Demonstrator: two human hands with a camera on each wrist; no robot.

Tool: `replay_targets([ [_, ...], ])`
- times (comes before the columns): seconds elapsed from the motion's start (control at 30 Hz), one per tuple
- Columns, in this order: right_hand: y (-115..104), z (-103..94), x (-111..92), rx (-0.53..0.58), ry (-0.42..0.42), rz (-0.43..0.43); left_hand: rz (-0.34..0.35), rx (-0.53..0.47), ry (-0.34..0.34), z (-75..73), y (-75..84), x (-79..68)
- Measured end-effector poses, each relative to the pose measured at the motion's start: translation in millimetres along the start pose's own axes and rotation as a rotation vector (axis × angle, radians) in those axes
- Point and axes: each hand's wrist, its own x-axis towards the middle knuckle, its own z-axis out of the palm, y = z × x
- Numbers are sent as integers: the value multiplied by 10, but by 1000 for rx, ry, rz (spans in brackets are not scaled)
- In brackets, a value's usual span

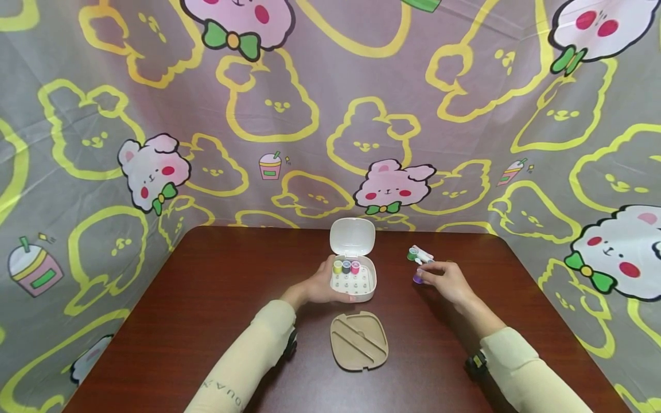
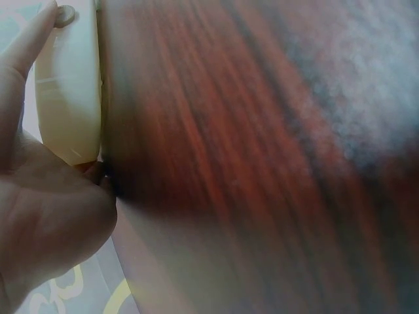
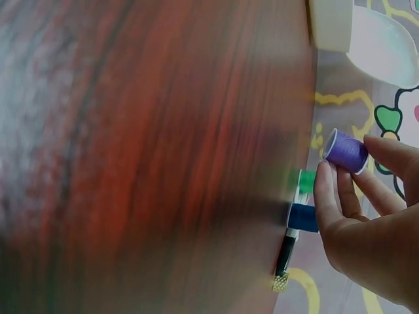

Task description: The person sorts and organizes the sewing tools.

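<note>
The right hand is clamped on the purple spool, thumb on one side and fingers on the other. The spool is located right of the white box, over the right half of the table. The left hand grips the box around its left side, with the thumb along the front wall.

The box stands near the middle of the table's far edge, its hinged lid raised on the side facing that edge. Inside, the far row carries, left to right, a yellow spool, a dark spool and a pink spool. Bare pegs occupy the rows in front.

Just beyond the right hand, toward the far right corner, a green spool stands beside a blue spool. Near them lies a slim black item with a gold, textured end.

A tan grooved panel lies flat in front of the box, apart from it. A patterned cloth hangs behind the far edge.
</note>
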Motion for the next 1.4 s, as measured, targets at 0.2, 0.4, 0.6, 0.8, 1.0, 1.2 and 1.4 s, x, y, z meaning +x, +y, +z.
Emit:
replay_targets([
  [0.2, -41, 13, 1, -72, 13, -11, -3, -24, 3, -5, 2, 9],
  [0.4, -71, 39, 15, -96, 25, -17, 9, -31, 9, -11, 1, 21],
  [0.6, -110, 65, 32, -101, 17, -23, 22, -26, 11, -12, -5, 32],
  [0.8, -175, 122, 61, -92, -7, -29, 35, 16, 20, 9, -44, 46],
  [1.0, -231, 194, 90, -67, 6, -63, 43, -4, 15, -20, -7, 44],
  [1.2, -312, 262, 83, -63, 21, -90, 16, 6, 10, -1, -9, 38],
  [1.4, -566, 301, -38, -44, -18, -105, 15, 5, 16, 26, -49, 43],
])
